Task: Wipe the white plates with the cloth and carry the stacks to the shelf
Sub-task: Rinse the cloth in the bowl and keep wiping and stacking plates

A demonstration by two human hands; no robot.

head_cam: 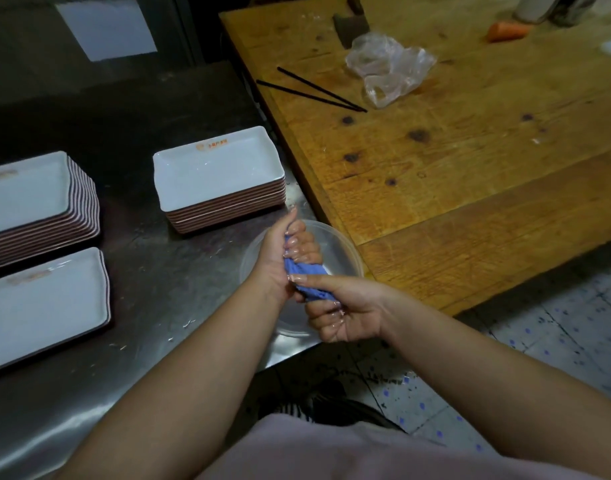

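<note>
Above the clear bowl point(345, 251), left hand point(280, 258) and right hand point(345, 313) grip the blue cloth point(307, 275); wringing should twist firmly, draining into it.

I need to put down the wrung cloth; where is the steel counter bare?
Bare steel lies between the right plate stack, the left stacks and the clear bowl. The bowl corner is crowded: both hands wring the cloth there.

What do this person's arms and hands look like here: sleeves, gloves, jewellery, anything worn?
Both forearms are bare up to the bottom frame edge: no sleeves show. The left hand and right hand wear no gloves, and no rings, watch or bracelets are visible. The fingers look wet and glossy. A pale pinkish garment covers the torso at the bottom of the view.
</note>
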